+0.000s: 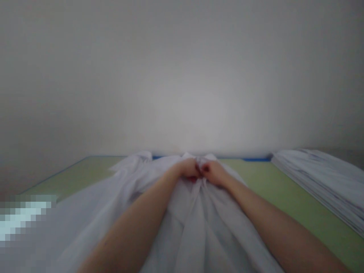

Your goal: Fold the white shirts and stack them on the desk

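Note:
White cloth (190,227) lies over the middle of the green table, with folds fanning toward me from one gathered spot. At that spot my left hand (190,168) is closed, its fingers pinching the fabric. Right beside it, almost touching, my right hand (214,172) is closed on the same cloth. Something small and red shows under the left hand, too blurred to name. What kind of white item this is cannot be made out.
A tall stack of folded white fabric (321,178) stands on the right of the green tabletop (264,182). A plain grey wall (182,76) rises behind the table's blue far edge (257,159). Part of the lower left is pixelated.

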Demonstrator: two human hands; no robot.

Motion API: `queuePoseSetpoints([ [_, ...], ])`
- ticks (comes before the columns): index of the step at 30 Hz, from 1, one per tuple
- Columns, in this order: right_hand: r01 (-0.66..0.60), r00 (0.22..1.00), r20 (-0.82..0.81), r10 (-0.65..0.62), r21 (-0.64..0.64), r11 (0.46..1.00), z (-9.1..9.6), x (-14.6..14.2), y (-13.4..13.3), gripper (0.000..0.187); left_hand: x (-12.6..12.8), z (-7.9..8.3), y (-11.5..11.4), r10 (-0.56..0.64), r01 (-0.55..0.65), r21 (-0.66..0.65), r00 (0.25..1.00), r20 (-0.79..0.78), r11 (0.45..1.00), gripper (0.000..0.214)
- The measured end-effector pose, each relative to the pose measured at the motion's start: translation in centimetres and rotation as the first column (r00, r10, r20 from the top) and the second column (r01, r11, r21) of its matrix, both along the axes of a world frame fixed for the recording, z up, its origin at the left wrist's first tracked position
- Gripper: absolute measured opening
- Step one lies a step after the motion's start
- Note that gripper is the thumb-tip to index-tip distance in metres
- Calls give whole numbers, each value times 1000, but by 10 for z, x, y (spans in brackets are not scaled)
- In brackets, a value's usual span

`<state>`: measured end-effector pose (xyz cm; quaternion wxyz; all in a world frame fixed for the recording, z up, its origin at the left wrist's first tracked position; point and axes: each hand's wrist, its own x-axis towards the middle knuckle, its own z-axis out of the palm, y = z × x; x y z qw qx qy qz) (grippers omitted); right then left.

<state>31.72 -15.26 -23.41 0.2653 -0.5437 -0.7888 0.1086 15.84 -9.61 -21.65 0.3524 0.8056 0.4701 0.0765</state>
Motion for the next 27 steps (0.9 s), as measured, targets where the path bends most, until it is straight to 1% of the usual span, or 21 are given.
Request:
queuePoseSetpoints([
  [2,-21,1000,15,21,13,1000,-3,0,1,17,-3,0,3,-89,87,-84,996,-26,993,10],
  [3,-32,999,23,32,10,999,-4,0,2,17,-4,0,4,-110,106,-122,994,-25,987,9],
  [8,-30,999,42,31,-12,999,-8,0,5,18,-7,-1,6,-46,64,-258,996,78,964,6],
  [10,-6,999,40,7,-14,1000,-8,-1,6,18,-5,-2,6,-18,45,-263,995,102,964,6],
  [13,19,1000,-6,-19,-12,1000,-7,0,7,20,-3,-3,7,4,24,-233,993,117,972,8],
  [16,37,998,-58,-37,-9,999,-5,1,6,21,-2,-2,8,30,-12,-157,994,108,988,11],
  [19,81,995,-65,-80,11,997,-5,1,5,20,-2,-2,10,62,-52,-88,992,112,995,11],
  [21,97,994,-61,-96,18,995,-5,1,5,19,-2,-3,11,67,-54,-97,988,142,994,11],
  [23,106,993,-57,-105,19,994,-5,1,4,20,-2,-4,12,63,-39,-137,983,170,990,10],
  [25,107,993,-56,-106,9,994,-5,0,4,20,-2,-6,12,62,-30,-174,981,183,984,9],
  [27,102,993,-62,-102,-7,995,-5,0,4,20,-1,-8,13,68,-33,-183,980,188,983,9],
])
